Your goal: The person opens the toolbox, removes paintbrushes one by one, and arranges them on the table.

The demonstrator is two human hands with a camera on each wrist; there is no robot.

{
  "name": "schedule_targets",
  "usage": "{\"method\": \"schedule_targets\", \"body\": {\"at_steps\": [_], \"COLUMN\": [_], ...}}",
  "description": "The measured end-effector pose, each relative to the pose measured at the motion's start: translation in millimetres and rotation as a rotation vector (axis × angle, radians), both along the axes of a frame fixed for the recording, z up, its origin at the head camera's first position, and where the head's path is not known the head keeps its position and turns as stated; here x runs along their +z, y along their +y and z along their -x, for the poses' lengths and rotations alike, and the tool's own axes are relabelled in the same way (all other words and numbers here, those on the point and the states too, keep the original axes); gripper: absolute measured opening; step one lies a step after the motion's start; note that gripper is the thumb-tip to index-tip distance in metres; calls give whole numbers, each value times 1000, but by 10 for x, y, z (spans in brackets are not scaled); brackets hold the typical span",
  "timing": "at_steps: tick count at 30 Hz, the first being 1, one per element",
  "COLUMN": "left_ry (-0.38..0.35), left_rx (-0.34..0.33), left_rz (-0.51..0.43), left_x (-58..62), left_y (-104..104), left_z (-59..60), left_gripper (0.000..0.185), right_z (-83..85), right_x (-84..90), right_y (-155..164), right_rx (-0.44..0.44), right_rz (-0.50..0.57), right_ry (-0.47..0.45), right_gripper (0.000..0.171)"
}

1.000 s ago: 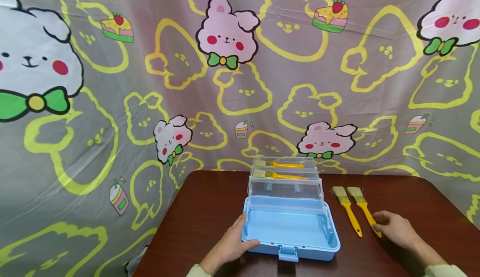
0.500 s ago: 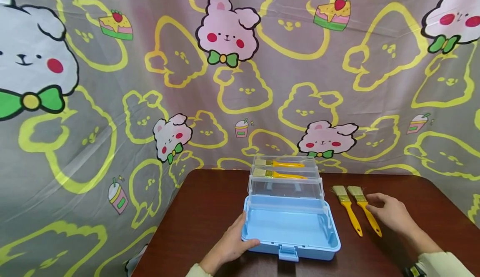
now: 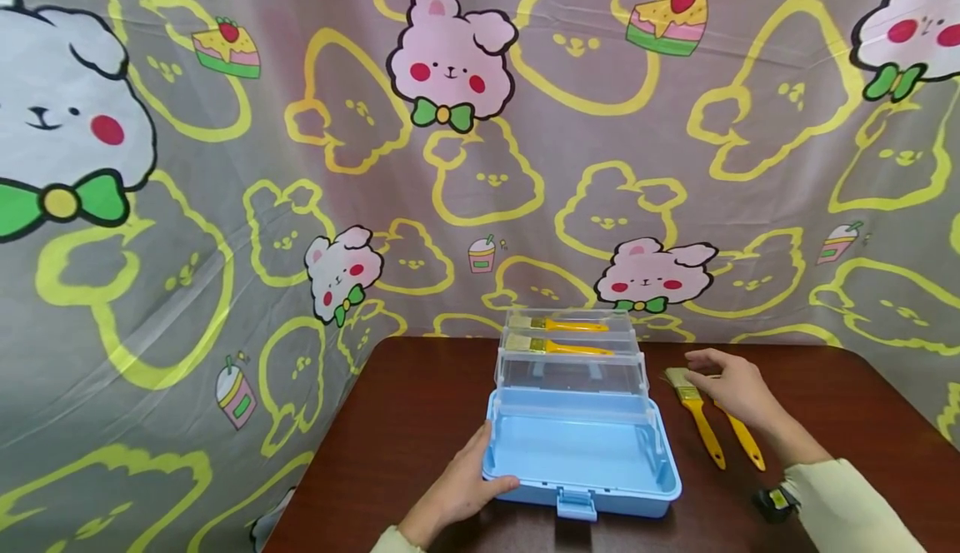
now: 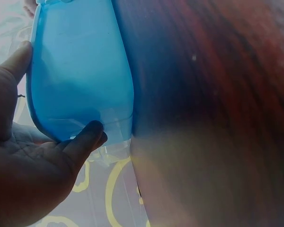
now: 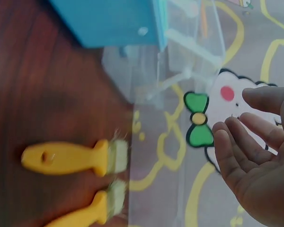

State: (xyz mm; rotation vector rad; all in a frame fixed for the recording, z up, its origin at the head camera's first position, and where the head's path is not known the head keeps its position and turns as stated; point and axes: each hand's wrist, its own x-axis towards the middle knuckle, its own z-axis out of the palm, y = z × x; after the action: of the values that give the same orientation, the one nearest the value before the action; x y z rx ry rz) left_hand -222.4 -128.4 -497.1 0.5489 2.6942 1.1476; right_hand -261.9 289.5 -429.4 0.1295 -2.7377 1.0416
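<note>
Toward two o'clock of blue box (image 3: 630, 504), right hand (image 3: 735, 386) is hovering over paintbrushes (image 3: 703, 430), shifted up along their length; fingers parted, pinching nothing. Paintbrushes are lying at three o'clock, so no pickup is happening. Left hand (image 3: 463, 483), spread, is bracing blue box at eight o'clock.
</note>
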Motion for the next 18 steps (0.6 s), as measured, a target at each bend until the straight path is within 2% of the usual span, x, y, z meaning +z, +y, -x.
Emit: {"method": "schedule_targets", "body": {"at_steps": [10, 18], "left_ry": [5, -4], "left_rx": [3, 2], "left_rz": [13, 1], "left_x": [8, 16], "left_y": [-10, -11], "left_z": [-9, -30], "left_gripper": [101, 99], "right_z": [187, 304], "right_x": [166, 208], "right_y": [-350, -561], "right_rx": [40, 65], "right_rz": [20, 64], "right_ry": [21, 21], "right_gripper": [42, 39]}}
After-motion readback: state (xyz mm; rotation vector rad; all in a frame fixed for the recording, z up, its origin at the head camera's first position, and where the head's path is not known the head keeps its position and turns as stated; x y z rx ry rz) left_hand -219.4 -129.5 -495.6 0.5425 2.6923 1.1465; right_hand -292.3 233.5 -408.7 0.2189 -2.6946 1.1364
